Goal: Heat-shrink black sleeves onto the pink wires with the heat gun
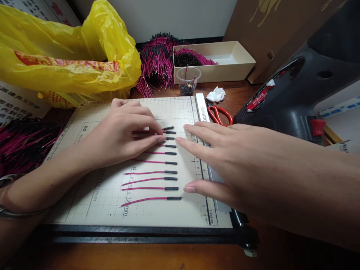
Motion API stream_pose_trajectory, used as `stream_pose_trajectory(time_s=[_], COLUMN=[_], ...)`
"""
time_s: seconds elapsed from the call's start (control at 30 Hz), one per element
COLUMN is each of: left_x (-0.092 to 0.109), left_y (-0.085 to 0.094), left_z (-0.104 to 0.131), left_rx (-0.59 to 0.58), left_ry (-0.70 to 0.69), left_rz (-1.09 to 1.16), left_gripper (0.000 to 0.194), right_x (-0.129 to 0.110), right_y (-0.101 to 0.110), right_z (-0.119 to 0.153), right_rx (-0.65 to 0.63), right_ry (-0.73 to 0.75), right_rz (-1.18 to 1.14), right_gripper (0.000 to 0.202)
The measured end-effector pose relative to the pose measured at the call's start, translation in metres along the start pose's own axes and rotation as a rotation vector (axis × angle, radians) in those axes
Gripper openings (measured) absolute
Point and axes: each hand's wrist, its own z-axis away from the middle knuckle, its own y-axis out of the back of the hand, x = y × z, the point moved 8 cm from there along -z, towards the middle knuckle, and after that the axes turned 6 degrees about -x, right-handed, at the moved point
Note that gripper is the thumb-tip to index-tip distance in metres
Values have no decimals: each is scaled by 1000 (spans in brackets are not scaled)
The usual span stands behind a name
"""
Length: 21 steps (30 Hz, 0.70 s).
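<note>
Several pink wires, each with a black sleeve on its right end, lie side by side in a column on the cream board of a paper trimmer (107,213). The nearest wire (152,198) lies closest to the trimmer's front edge. My left hand (131,129) is over the upper part of the column, thumb and index finger pinched on a pink wire just behind its black sleeve (170,138). Its palm hides the left ends of several wires. My right hand (225,157) is open with fingers stretched out, the fingertips just right of the sleeves, over the metal ruler strip (201,107).
Behind the board are a big heap of pink wires (157,60), a cream box (236,62) with more wires, a plastic cup (189,80) of scraps, crumpled tissue (216,94) and red-handled pliers (222,115). A yellow bag (118,45) and another wire pile (25,142) are left; a dark machine (298,90) stands right.
</note>
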Motion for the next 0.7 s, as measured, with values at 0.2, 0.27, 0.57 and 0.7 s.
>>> stream_pose_trajectory(time_s=[0.2, 0.27, 0.57, 0.7], left_x=[-1, -1, -2, -2], left_y=[-2, -3, 1, 3], left_z=[0, 0, -2, -2], left_rx=[15, 8, 1, -16], left_ry=[-18, -25, 4, 26], left_rz=[-6, -6, 12, 0], left_gripper=[25, 23, 23, 21], right_x=[0, 1, 2, -1], right_y=[0, 1, -1, -3], right_z=[-1, -1, -1, -1], right_rx=[-28, -15, 0, -38], right_ry=[12, -19, -36, 7], right_rz=[-18, -14, -13, -37], right_gripper=[54, 58, 62, 52])
